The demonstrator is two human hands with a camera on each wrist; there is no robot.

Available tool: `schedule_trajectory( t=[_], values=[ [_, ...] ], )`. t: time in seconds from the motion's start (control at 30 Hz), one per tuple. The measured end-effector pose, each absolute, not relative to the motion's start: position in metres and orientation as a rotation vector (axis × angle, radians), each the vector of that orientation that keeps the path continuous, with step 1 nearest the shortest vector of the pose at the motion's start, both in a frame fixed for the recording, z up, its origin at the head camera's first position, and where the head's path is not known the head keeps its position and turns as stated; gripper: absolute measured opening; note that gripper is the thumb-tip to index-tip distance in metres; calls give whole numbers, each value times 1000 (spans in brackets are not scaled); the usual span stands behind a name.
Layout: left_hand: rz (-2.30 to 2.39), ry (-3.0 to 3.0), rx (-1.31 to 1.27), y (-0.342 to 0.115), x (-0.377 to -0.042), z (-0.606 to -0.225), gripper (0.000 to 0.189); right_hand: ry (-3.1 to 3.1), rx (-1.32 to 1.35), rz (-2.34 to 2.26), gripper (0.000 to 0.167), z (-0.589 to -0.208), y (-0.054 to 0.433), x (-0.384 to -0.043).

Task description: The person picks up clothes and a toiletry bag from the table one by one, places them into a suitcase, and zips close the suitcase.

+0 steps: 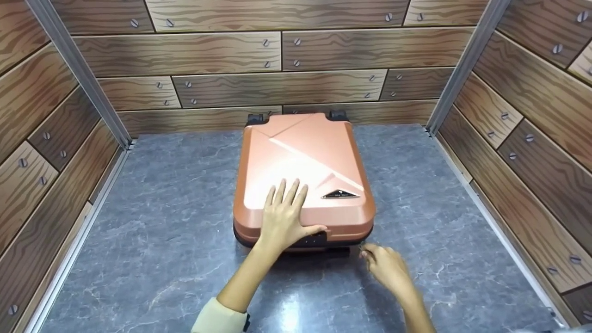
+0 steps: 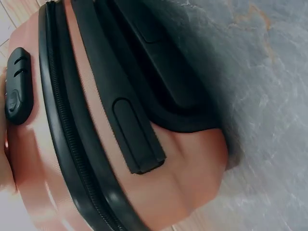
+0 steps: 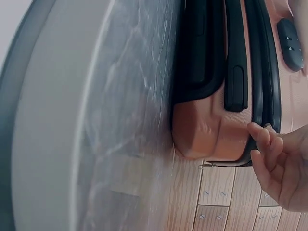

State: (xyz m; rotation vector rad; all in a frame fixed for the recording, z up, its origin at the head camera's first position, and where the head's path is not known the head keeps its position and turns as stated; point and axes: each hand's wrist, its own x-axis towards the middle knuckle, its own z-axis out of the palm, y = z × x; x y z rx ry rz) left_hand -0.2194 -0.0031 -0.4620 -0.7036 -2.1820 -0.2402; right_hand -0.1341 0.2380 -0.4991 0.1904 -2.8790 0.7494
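A rose-gold hard-shell suitcase [image 1: 305,157] lies flat on the floor, its black wheels toward the back wall. My left hand [image 1: 282,224] rests on the near end of the lid with fingers spread, the thumb over the edge by the black combination lock [image 2: 19,89]. At the near right corner, my right hand [image 1: 387,269] pinches a small zipper pull [image 3: 267,126] between thumb and fingertip. The black zipper track [image 2: 72,130] runs round the side. Below it sits the black carry handle [image 2: 137,139]. A second metal pull [image 3: 207,166] hangs farther along the side.
Wood-patterned panels [image 1: 222,51] enclose the space at the back and both sides, with metal corner posts [image 1: 85,74] at the back. The floor [image 1: 175,194] is grey and marbled. A black triangular badge [image 1: 341,194] is on the lid.
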Motion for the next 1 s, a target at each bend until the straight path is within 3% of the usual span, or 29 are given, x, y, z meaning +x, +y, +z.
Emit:
schedule_trajectory(
  t=[0.4, 0.73, 1.0],
  values=[
    [-242, -2165, -682, -3, -220, -463, 98, -2832, 296, 797, 15, -497, 219, -131],
    [-264, -2152, -673, 0, -221, -466, 98, -2729, 508, 737, 17, -504, 171, -137],
    [-248, -2159, -682, -2, -222, -466, 99, -2842, 499, 873, 12, -504, 165, -140]
  ],
)
